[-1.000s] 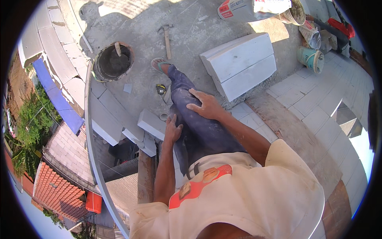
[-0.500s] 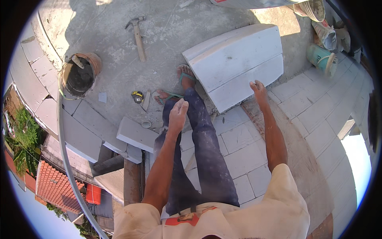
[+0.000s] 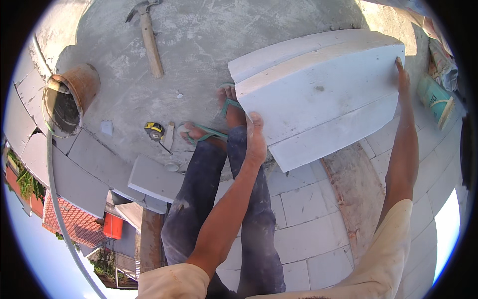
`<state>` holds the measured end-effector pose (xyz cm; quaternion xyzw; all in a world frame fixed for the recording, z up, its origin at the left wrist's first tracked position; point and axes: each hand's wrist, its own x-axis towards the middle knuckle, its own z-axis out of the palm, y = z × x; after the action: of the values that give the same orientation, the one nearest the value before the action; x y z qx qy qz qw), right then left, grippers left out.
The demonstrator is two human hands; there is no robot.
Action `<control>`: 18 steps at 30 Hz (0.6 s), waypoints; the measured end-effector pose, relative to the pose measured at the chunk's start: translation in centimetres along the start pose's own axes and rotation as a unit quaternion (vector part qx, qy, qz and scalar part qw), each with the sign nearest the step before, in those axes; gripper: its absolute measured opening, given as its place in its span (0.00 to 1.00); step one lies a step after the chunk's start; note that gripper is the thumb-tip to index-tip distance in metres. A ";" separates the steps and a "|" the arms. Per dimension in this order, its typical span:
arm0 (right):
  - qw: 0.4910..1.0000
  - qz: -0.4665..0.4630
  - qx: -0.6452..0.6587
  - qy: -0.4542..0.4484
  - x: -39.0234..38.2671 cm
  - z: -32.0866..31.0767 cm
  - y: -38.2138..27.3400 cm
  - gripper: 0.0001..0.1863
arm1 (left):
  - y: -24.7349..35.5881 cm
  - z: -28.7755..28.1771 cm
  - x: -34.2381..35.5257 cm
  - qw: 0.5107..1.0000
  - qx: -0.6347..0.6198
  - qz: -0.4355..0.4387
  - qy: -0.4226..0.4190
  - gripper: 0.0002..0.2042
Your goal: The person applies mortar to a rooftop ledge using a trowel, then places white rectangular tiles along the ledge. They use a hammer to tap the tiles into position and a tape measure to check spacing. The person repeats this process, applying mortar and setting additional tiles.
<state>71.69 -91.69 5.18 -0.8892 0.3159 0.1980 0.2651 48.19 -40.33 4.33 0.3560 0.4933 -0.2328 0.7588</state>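
Against white block [image 3: 294, 107], hands [image 3: 256, 142] [image 3: 404, 79], fingers [image 3: 256, 121] extended

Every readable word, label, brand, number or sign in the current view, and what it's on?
Teal bucket: partial pale lettering on its side; wording not transcribed.
Tape measure: any markings too small to read.
Pale bag behind the bucket: too blurred to read.
White blocks: no lettering visible.

Claw hammer [image 3: 150, 47] on the grey concrete floor [image 3: 199, 30], head uppermost. Left: brown bucket [image 3: 88, 84] with dark grey contents [image 3: 64, 108], apparently mortar, though shaded. Centre left: yellow-and-black tape measure [image 3: 155, 130] beside a narrow strip [image 3: 169, 136]. Right: teal bucket [image 3: 434, 97]. Lower left: red-tiled roof [image 3: 74, 222] beside an orange-red box [image 3: 113, 226].
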 end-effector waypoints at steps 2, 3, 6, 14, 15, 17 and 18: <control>0.999 -0.030 -0.016 -0.041 -0.2 -2.2 0.5 0.34 | 0.9 0.5 -0.7 1.000 -0.015 -0.006 -0.007 0.49; 0.993 0.028 -0.106 -0.040 -1.1 -1.4 -1.7 0.38 | 1.7 -0.5 -1.2 1.000 0.008 0.004 -0.009 0.49; 0.937 0.097 -0.334 -0.020 -4.7 0.5 -9.6 0.47 | 4.5 -4.2 -3.1 0.996 0.082 -0.042 -0.017 0.49; 0.861 -0.097 -0.486 -0.116 -8.6 0.6 -19.5 0.51 | 20.9 -7.7 -6.9 0.911 0.239 -0.336 -0.031 0.45; 0.857 -0.078 -0.495 -0.115 -9.5 1.4 -21.4 0.49 | 21.5 -8.1 -6.0 0.904 0.247 -0.348 -0.032 0.46; 0.848 -0.041 -0.517 -0.107 -11.0 2.6 -24.5 0.45 | 21.4 -8.3 -5.5 0.896 0.251 -0.366 -0.023 0.45; 0.861 -0.090 -0.490 -0.102 -12.1 2.1 -24.7 0.43 | 20.6 -8.7 -5.9 0.900 0.242 -0.360 -0.029 0.45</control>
<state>79.02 -68.64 18.34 -0.9037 0.0677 0.3923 -0.1578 55.27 -20.48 13.91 0.3203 0.4937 -0.6127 0.5275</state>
